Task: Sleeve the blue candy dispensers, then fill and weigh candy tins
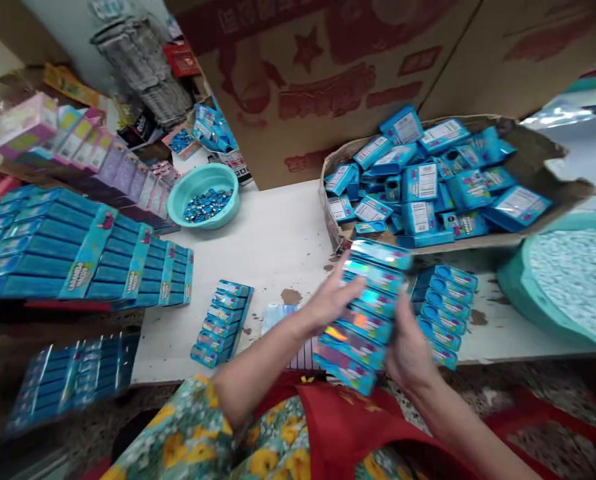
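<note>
Between my two hands is a row of small blue boxes (363,313), pressed side by side, with shiny film reflecting on their faces. My left hand (335,297) grips the row from its left side, fingers over the front. The right side of the row is held by my right hand (411,340), whose fingers are partly hidden behind it. Just right of that hand, a second row of blue boxes with round recesses (445,310) lies on the table. Another row of blue boxes (221,323) rests left of my left forearm. A pale sheet (278,317) lies partly under that forearm.
A torn cardboard tray (335,227) heaped with loose blue boxes stands beyond my hands. At right is a teal basin (528,287) of pale blue pieces; at left, a smaller teal bowl (178,200) of shiny blue pieces. Stacked blue boxes (83,247) line the left. A big carton (298,87) stands behind.
</note>
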A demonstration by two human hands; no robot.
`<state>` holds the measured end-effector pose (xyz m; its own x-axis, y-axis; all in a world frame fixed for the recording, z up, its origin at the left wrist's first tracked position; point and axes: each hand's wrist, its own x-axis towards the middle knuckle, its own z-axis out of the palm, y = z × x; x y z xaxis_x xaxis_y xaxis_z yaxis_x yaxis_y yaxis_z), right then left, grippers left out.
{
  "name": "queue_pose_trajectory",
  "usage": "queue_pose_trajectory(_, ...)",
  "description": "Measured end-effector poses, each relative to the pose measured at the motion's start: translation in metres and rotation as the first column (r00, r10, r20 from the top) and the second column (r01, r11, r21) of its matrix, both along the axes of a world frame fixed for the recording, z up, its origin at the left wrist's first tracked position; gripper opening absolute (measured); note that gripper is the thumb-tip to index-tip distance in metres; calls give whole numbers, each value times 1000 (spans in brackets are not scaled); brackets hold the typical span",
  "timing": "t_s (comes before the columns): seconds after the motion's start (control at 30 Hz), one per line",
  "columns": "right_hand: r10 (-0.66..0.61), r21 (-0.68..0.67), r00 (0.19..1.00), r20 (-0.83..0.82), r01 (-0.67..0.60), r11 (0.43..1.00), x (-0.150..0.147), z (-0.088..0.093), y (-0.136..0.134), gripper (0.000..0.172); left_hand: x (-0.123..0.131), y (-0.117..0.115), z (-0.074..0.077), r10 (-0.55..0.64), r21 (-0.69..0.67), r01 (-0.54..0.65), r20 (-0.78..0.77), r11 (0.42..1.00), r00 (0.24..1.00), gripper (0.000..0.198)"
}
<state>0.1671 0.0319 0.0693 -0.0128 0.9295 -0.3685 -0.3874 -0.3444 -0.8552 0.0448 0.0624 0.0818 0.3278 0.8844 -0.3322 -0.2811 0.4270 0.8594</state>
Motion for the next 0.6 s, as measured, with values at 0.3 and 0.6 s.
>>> queue_pose_trajectory(0.3, 578, 63, 798, 173, -594, 802, -224, -52, -48, 81, -251, -108, 7, 297, -184, -462, -552, 868, 779, 69)
queue_pose_trajectory(0.6, 566, -116, 247, 787, -841, 529, -114, -99, 26, 52, -267, -107, 10, 300, 234, -313, -936, 921, 183, 66)
